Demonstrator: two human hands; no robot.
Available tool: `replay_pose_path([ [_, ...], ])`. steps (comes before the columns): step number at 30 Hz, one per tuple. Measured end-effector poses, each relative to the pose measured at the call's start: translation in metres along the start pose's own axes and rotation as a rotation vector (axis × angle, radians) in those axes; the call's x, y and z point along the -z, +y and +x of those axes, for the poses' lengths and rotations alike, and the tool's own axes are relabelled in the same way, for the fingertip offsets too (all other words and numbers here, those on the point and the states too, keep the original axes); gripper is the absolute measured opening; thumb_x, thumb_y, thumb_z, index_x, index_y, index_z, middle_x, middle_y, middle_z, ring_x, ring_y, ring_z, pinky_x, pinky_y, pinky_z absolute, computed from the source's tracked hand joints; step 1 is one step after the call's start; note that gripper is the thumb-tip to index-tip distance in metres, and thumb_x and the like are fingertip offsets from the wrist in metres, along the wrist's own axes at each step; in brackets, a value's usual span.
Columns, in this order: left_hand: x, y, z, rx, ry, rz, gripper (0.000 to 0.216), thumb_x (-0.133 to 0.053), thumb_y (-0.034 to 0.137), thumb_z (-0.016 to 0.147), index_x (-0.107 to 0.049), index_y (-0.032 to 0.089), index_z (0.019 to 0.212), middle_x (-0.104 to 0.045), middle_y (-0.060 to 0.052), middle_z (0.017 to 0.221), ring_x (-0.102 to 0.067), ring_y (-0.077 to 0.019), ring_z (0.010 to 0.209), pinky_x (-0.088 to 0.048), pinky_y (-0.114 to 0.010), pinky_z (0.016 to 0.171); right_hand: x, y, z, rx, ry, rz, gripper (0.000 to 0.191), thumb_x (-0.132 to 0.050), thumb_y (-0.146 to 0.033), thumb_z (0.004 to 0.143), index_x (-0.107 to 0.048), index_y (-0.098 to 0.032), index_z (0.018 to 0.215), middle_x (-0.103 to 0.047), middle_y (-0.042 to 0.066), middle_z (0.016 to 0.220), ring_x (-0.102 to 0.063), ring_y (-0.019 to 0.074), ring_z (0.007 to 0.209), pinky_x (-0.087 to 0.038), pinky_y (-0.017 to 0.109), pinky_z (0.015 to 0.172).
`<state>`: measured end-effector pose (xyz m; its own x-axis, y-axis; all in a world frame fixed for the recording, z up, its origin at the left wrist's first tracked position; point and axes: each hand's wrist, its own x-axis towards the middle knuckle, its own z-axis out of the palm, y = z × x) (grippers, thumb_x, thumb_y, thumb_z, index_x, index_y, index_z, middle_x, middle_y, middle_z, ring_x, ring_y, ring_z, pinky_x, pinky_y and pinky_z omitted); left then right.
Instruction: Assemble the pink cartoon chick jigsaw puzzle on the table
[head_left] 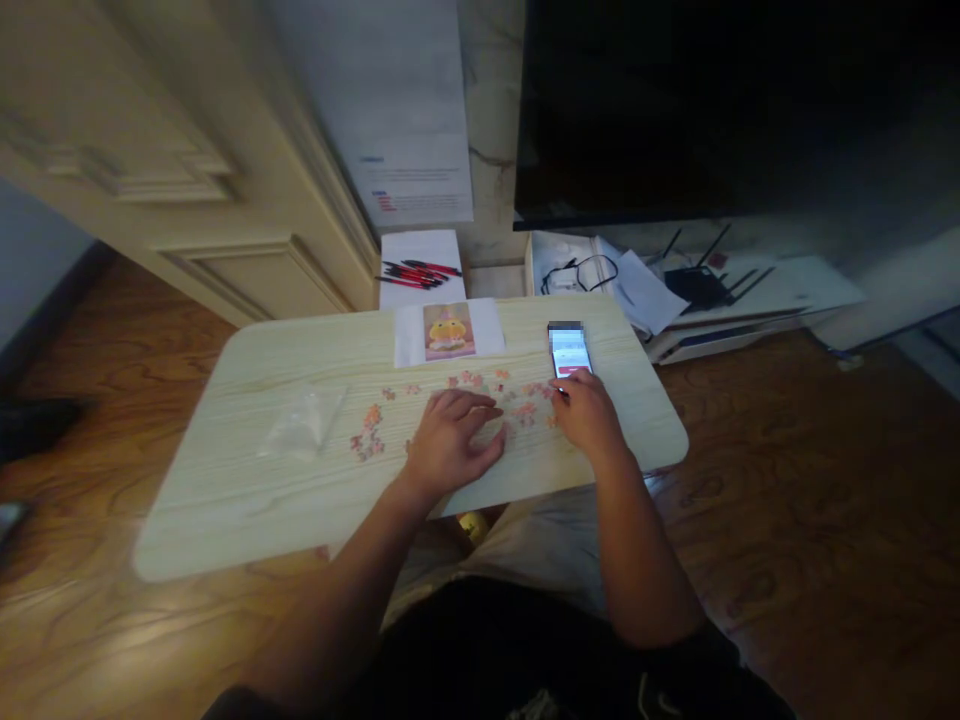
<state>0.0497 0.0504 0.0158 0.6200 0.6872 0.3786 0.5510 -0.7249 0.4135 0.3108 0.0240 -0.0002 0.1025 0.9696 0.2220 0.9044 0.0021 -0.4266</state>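
Small pink and orange jigsaw pieces [367, 440] lie scattered across a pale wood-grain table [225, 500]. My left hand [454, 445] rests over the middle of them, its fingers spread and bent, with no piece visible in its grasp. Close to the right-hand pieces [525, 410], my right hand [586, 410] has thumb and fingers drawn together; what they hold, if anything, is hidden. Just beyond that hand lies a phone [568, 350] with its screen lit. Behind the pieces, a white sheet bears a printed picture [448, 332] of a yellow figure.
A clear plastic bag [304, 422] lies on the table's left part. Past the far edge, several red and black pens [418, 274] rest on a white surface. A low shelf holds a black router [697, 288] and papers [646, 290], below a large dark screen [735, 110].
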Motion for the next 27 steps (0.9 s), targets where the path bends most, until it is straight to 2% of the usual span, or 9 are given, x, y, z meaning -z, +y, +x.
replay_pose_path([
  [6,0.012,-0.008,-0.045,-0.013,0.037,-0.028,0.014,-0.067,0.03,0.09,-0.075,0.027,0.102,-0.075,-0.004,0.11,-0.066,-0.0239,0.104,-0.048,-0.046,0.095,-0.014,-0.013,0.013,-0.037,-0.059,-0.16,0.016,-0.061,-0.021,0.094,-0.077,-0.021,0.093,-0.066,0.012,0.102,-0.06,0.0276,0.101,-0.05,0.042,0.095],
  [11,0.017,-0.026,-0.053,0.047,0.066,-0.016,0.02,-0.066,0.031,0.09,-0.074,0.026,0.108,-0.075,-0.006,0.111,-0.066,-0.0249,0.103,-0.05,-0.047,0.095,-0.01,-0.016,0.011,-0.044,-0.059,-0.122,0.012,-0.062,-0.014,0.089,-0.072,-0.02,0.091,-0.07,0.01,0.099,-0.063,0.026,0.099,-0.05,0.04,0.092],
  [13,0.016,-0.031,-0.052,0.049,0.072,-0.016,0.021,-0.066,0.032,0.091,-0.074,0.026,0.11,-0.075,-0.006,0.111,-0.066,-0.0251,0.104,-0.05,-0.047,0.096,-0.006,-0.02,0.008,-0.093,-0.065,-0.022,0.012,-0.062,-0.014,0.089,-0.071,-0.021,0.092,-0.072,0.007,0.094,-0.066,0.0235,0.092,-0.052,0.037,0.086],
  [16,0.013,-0.035,-0.053,0.036,0.075,-0.01,0.024,-0.064,0.033,0.092,-0.073,0.026,0.113,-0.074,-0.007,0.114,-0.066,-0.0253,0.105,-0.05,-0.047,0.096,-0.006,-0.033,0.001,-0.158,-0.094,0.288,0.011,-0.063,-0.018,0.09,-0.071,-0.023,0.096,-0.076,0.003,0.092,-0.07,0.0196,0.084,-0.054,0.033,0.08],
  [18,0.01,-0.037,-0.056,0.032,0.068,-0.006,0.026,-0.064,0.033,0.092,-0.072,0.026,0.115,-0.074,-0.007,0.118,-0.065,-0.0255,0.107,-0.049,-0.047,0.097,-0.013,-0.045,-0.003,-0.17,-0.164,0.518,0.009,-0.065,-0.02,0.09,-0.071,-0.022,0.096,-0.078,0.003,0.092,-0.072,0.018,0.083,-0.056,0.031,0.078],
  [20,0.008,-0.038,-0.058,0.033,0.059,-0.002,0.027,-0.064,0.034,0.092,-0.072,0.026,0.116,-0.073,-0.007,0.121,-0.064,-0.0259,0.109,-0.048,-0.047,0.098,-0.022,-0.057,-0.005,-0.18,-0.235,0.619,0.007,-0.07,-0.022,0.087,-0.072,-0.021,0.094,-0.078,0.002,0.089,-0.073,0.0177,0.081,-0.056,0.03,0.077],
  [23,0.006,-0.038,-0.059,0.032,0.025,0.017,0.032,-0.063,0.037,0.093,-0.071,0.026,0.122,-0.071,-0.007,0.128,-0.062,-0.028,0.115,-0.047,-0.049,0.101,-0.034,-0.072,-0.005,-0.196,-0.229,0.531,0.005,-0.075,-0.024,0.084,-0.074,-0.022,0.089,-0.078,0.001,0.086,-0.072,0.0178,0.079,-0.054,0.028,0.075],
  [27,0.007,-0.035,-0.055,0.024,-0.049,0.044,0.043,-0.061,0.04,0.093,-0.067,0.027,0.134,-0.066,-0.006,0.139,-0.057,-0.0311,0.123,-0.045,-0.051,0.104,-0.038,-0.083,-0.003,-0.19,-0.23,0.36,0.007,-0.072,-0.019,0.087,-0.077,-0.024,0.089,-0.079,0.001,0.087,-0.071,0.0176,0.08,-0.051,0.027,0.073],
])
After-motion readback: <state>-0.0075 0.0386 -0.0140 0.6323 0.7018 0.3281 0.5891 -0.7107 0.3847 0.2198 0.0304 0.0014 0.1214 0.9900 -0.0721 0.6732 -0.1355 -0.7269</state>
